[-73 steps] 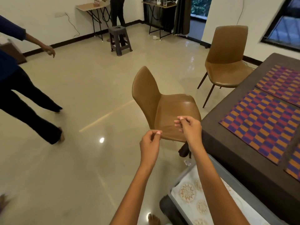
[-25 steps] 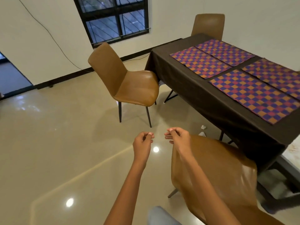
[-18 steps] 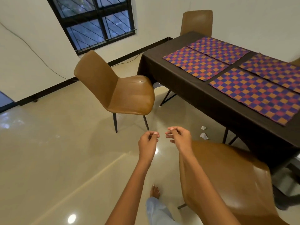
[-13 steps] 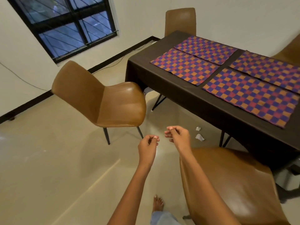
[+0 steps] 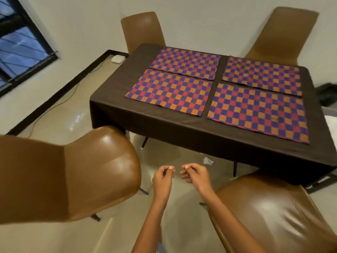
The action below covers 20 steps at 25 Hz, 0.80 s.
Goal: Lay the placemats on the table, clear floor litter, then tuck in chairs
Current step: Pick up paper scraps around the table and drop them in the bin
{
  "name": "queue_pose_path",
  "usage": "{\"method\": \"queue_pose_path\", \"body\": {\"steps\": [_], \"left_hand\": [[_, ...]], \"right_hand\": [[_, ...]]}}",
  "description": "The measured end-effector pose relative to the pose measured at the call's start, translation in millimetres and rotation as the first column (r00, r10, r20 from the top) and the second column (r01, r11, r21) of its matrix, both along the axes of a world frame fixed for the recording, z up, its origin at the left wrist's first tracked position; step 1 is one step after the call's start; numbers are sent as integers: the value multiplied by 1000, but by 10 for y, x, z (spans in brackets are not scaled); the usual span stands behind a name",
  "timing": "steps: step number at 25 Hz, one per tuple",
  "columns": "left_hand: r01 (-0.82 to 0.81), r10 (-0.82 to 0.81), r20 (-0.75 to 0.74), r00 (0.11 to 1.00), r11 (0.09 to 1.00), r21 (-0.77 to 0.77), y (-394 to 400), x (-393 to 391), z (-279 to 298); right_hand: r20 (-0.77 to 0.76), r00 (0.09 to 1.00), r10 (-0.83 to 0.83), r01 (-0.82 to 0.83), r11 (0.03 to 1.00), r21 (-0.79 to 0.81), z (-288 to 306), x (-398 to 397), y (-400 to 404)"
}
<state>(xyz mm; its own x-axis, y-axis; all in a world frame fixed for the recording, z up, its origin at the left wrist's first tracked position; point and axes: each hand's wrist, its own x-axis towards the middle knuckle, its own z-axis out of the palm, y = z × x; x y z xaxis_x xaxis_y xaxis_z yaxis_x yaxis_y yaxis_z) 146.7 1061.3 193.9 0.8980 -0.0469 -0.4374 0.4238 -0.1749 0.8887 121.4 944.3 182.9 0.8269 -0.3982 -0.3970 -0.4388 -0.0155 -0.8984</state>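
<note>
Several checkered purple, red and orange placemats (image 5: 171, 92) lie flat on the table (image 5: 164, 123), which is covered by a dark cloth. A white paper scrap (image 5: 207, 161) lies on the floor by the table's near edge. Two brown chairs stand pulled out: one at the left (image 5: 82, 170), one at the right (image 5: 273, 216). Another two chairs (image 5: 144, 30) (image 5: 284, 33) stand at the far side, close to the table. My left hand (image 5: 163, 179) and right hand (image 5: 196, 177) hover between the near chairs, fingers curled to the thumbs, with nothing visible in them.
A dark window is at the upper left. A cable runs along the black baseboard to a white adapter (image 5: 118, 58) on the floor. A dark bag (image 5: 328, 94) lies to the right of the table. Glossy beige floor shows between the two near chairs.
The view has swung right and closer to the table, so I now face its long side between the two near chairs. Both hands keep the same curled pose.
</note>
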Motion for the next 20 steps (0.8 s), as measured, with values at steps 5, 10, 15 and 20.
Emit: {"method": "queue_pose_path", "body": {"steps": [5,10,15,20], "left_hand": [[158,-157,-22,987,987,39,-69,968,-967],[293,-291,-62,955,956,25,-508,1786,-2857],[336,-341,-131,931,940,-63,-1184,2385,-4700],[408,-413,-131,901,911,-61,-1833,2872,-6253]], "right_hand": [[-96,994,-61,56,997,-59,-1078,859,-135],[-125,985,-123,101,981,-166,-3254,1686,-472],[-264,963,-52,-65,907,-416,-5443,2290,-1096],[-441,897,-37,-316,644,-696,-6971,2641,-1885]]}}
